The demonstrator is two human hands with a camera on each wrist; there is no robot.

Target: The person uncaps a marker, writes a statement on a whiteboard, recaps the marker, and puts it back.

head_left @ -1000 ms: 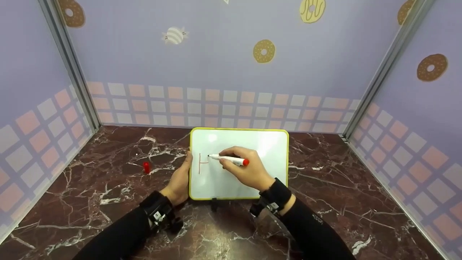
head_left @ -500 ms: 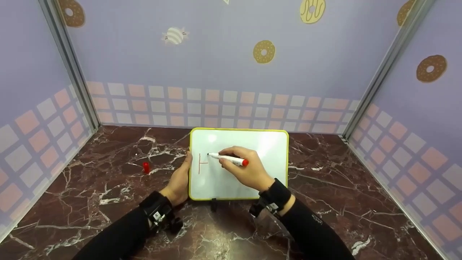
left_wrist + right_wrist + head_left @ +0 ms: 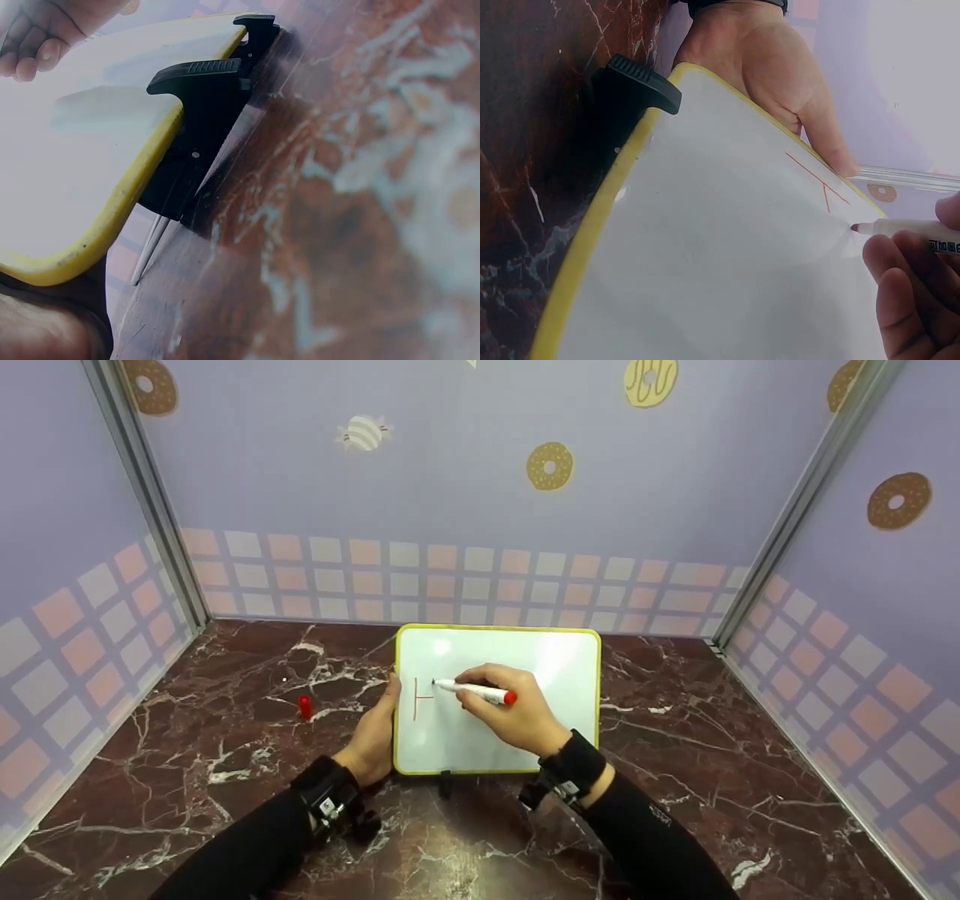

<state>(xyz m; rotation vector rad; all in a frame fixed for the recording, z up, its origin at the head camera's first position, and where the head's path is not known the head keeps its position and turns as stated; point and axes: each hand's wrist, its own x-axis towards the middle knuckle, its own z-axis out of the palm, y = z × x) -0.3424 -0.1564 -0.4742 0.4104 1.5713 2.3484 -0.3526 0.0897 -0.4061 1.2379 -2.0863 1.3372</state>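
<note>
A whiteboard with a yellow rim leans back on a black stand, whose clips hook over its lower edge. My left hand grips the board's left edge, thumb along the rim; its other fingers are mostly hidden behind. In my right hand I pinch a white marker with a red end. Its bare tip points left, at or very near the board's surface; whether it touches I cannot tell. Left of the tip stand thin red strokes: one upright line with a short bar going right from its middle.
A small red cap sits on the dark marbled table, left of the left hand. Behind the board rises a patterned back wall, with side walls at left and right joined by metal posts.
</note>
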